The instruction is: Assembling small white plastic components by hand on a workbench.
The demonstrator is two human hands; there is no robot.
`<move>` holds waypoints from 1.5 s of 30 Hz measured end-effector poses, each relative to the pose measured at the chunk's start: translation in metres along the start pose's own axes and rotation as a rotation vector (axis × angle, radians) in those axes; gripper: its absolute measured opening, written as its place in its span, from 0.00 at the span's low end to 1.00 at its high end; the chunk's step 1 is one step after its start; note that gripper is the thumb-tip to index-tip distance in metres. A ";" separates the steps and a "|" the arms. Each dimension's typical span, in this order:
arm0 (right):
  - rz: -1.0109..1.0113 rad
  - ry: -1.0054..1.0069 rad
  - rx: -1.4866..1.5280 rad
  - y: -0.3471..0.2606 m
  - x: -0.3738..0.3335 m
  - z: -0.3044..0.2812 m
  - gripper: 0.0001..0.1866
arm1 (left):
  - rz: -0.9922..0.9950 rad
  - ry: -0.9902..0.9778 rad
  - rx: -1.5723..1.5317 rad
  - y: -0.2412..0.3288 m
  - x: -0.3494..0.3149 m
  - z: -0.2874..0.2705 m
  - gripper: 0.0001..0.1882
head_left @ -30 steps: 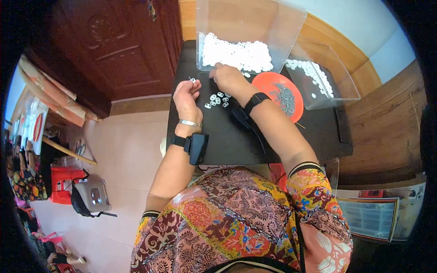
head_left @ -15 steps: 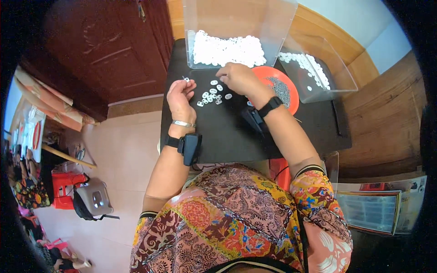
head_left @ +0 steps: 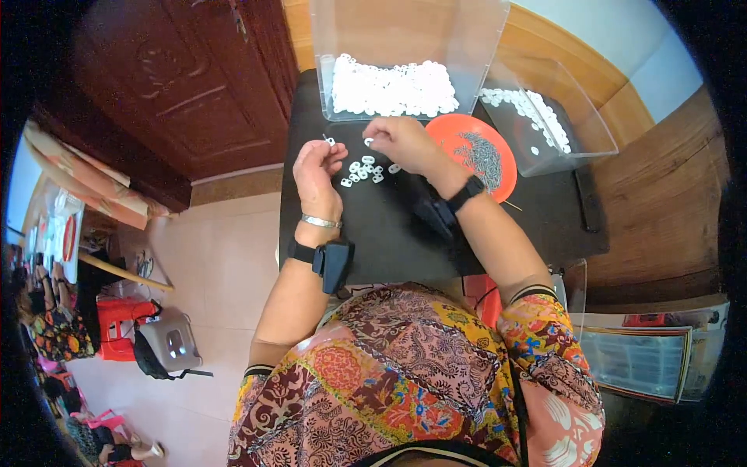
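My left hand (head_left: 317, 170) is raised over the left side of the dark table, fingers curled and closed. Thumb and forefinger pinch a small white plastic piece (head_left: 331, 142), with a thin grey pin sticking up from it. To its right, my right hand (head_left: 403, 145) reaches over the table, palm down, fingers bent together. At its fingertips is another small white piece (head_left: 368, 142), partly covered by them. Below, between the hands, lies a loose group of white two-holed pieces (head_left: 363, 169). One more piece (head_left: 394, 168) shows just under the right hand.
An orange-red plate (head_left: 447, 128) of small grey metal pins sits right of my right hand. Behind stands a clear bin (head_left: 405, 31) heaped with white pieces; a second clear bin (head_left: 580, 132) with fewer stands at the right. A black bar (head_left: 587, 201) lies along the table's right edge.
My right hand has come slightly down and left, its fingertips now over a white piece. My left hand keeps its pinch. The whole view has shifted a little.
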State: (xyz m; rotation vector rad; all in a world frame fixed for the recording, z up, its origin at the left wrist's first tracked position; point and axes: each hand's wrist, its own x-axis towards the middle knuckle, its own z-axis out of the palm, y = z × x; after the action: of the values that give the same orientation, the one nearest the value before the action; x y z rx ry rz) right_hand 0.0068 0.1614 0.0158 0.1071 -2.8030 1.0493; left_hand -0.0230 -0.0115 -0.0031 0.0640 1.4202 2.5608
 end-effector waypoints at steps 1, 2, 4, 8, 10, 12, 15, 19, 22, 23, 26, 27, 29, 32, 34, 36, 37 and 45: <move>0.047 0.025 0.341 -0.003 -0.009 -0.005 0.07 | -0.002 -0.046 -0.006 0.000 -0.002 0.003 0.06; 0.051 0.035 0.343 -0.008 -0.018 -0.011 0.07 | -0.005 -0.055 -0.001 0.002 -0.004 0.005 0.06; 0.074 0.012 0.676 -0.019 -0.031 -0.021 0.09 | -0.028 -0.141 0.006 0.006 -0.013 0.008 0.06; 0.108 -0.061 0.911 -0.006 -0.042 -0.027 0.11 | 0.007 -0.273 0.168 0.002 -0.019 0.011 0.07; 0.116 -0.014 0.945 -0.002 -0.045 -0.025 0.11 | 0.014 -0.310 0.215 0.000 -0.021 0.015 0.07; 0.123 0.025 0.980 0.000 -0.046 -0.024 0.10 | 0.019 -0.375 0.288 -0.001 -0.022 0.016 0.07; 0.108 0.063 0.973 0.004 -0.047 -0.024 0.10 | -0.005 -0.408 0.301 -0.001 -0.025 0.018 0.07; 0.101 0.029 0.974 0.009 -0.048 -0.023 0.10 | -0.032 -0.436 0.380 0.000 -0.031 0.025 0.07; 0.105 0.018 1.024 0.006 -0.048 -0.019 0.10 | 0.002 -0.478 0.433 -0.002 -0.032 0.024 0.06; 0.113 0.014 1.061 0.004 -0.049 -0.018 0.11 | 0.006 -0.480 0.434 -0.003 -0.031 0.022 0.05; 0.089 0.025 0.981 0.002 -0.048 -0.017 0.11 | 0.004 -0.474 0.409 -0.002 -0.030 0.021 0.06; 0.088 0.022 0.983 0.000 -0.048 -0.018 0.11 | 0.001 -0.463 0.381 -0.001 -0.030 0.021 0.06; 0.077 -0.026 0.737 -0.004 -0.048 -0.020 0.13 | -0.010 -0.451 0.328 -0.001 -0.030 0.020 0.06; 0.048 -0.053 0.764 -0.002 -0.050 -0.010 0.12 | -0.059 -0.457 0.237 -0.002 -0.027 0.021 0.07; 0.032 -0.060 0.825 -0.003 -0.051 -0.008 0.12 | -0.096 -0.464 0.199 -0.003 -0.024 0.020 0.07; 0.015 -0.066 0.887 -0.003 -0.051 -0.009 0.12 | -0.139 -0.473 0.069 -0.003 -0.023 0.018 0.08; 0.023 -0.094 0.861 -0.001 -0.050 -0.011 0.11 | -0.139 -0.470 0.071 -0.003 -0.022 0.017 0.08; 0.114 -0.036 0.950 0.012 -0.045 -0.005 0.08 | -0.203 -0.508 -0.032 -0.004 -0.020 0.018 0.08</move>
State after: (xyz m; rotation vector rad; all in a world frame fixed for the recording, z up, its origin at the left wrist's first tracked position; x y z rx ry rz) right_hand 0.0505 0.1742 0.0049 0.0621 -2.0936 2.3050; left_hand -0.0002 0.0012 0.0048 0.4992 1.1243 2.1877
